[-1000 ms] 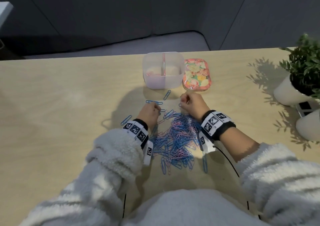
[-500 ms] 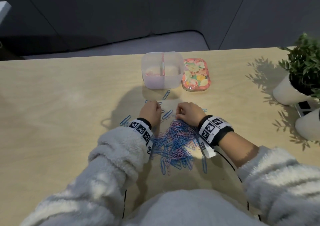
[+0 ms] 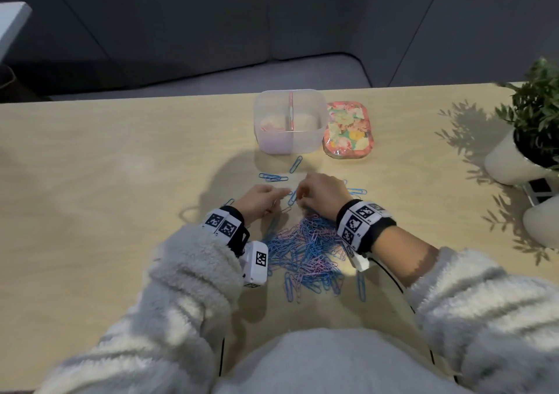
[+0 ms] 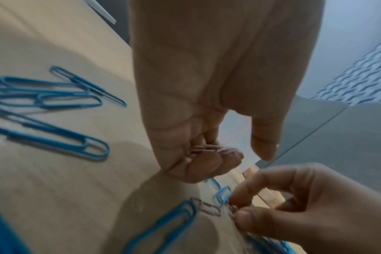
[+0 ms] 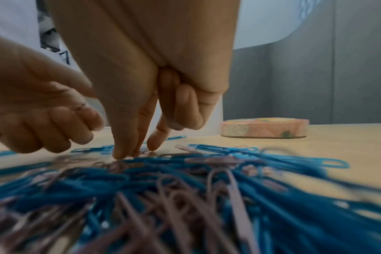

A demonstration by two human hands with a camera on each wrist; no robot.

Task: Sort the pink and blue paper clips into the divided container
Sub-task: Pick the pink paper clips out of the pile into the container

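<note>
A pale wooden worktop (image 3: 90,182) stands before dark grey panels. On it a heap of pink and blue paper clips (image 3: 305,254) lies just below both hands. The right hand (image 3: 322,194) pinches clips at the heap's far edge; the left hand (image 3: 260,201) curls around pink clips. Beyond stands the divided container (image 3: 290,148).

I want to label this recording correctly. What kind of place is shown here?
Probably an office or lounge corner, not a workshop: a light wooden table, potted plants at its right edge, and a grey upholstered seat against dark wall panels behind it.
</note>
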